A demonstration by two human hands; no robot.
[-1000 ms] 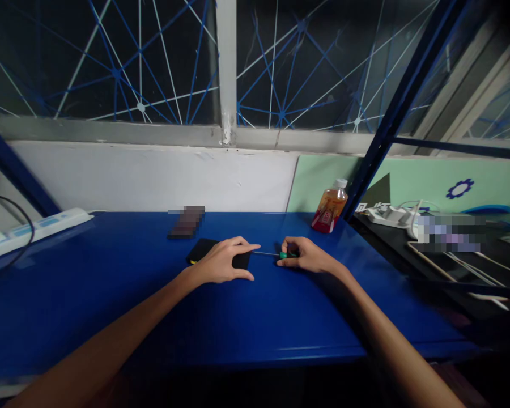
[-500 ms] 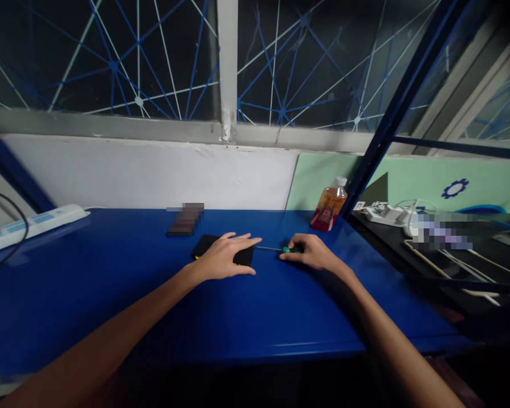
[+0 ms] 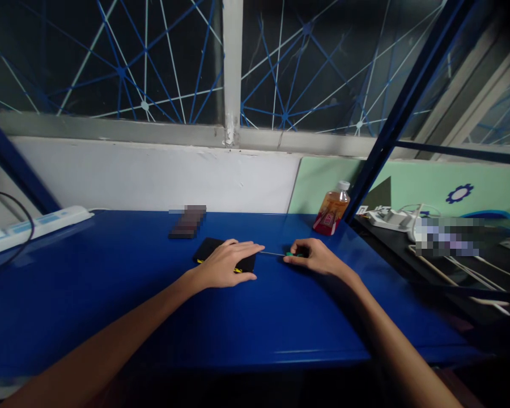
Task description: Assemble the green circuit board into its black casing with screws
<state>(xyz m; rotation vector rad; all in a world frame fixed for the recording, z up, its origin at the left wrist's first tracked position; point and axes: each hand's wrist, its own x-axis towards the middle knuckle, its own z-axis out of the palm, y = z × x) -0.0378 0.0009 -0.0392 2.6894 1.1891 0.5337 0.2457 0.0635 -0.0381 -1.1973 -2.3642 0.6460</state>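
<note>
My left hand (image 3: 227,264) lies over a flat black object (image 3: 205,248) with yellow marks along its near edge. Its fingers are stretched out to the right with the thumb apart, and the palm hides much of the object, whose kind I cannot make out. To the right, my right hand (image 3: 315,256) is closed around the green handle of a screwdriver (image 3: 289,255). Its thin metal shaft points left and ends by the left fingertips, at the black object's right side. Whether the tip touches the object I cannot tell.
Behind the hands on the blue table (image 3: 161,317) lies a blurred dark flat thing (image 3: 188,222). A bottle of reddish drink (image 3: 332,209) stands at the back right. A white power strip (image 3: 46,226) lies at the left, and cables (image 3: 454,266) cover a dark surface at the right.
The fingers of my left hand have drawn closer together, and more of the black object's yellow marks shows. My right hand still holds the screwdriver. The whole view has shifted slightly.
</note>
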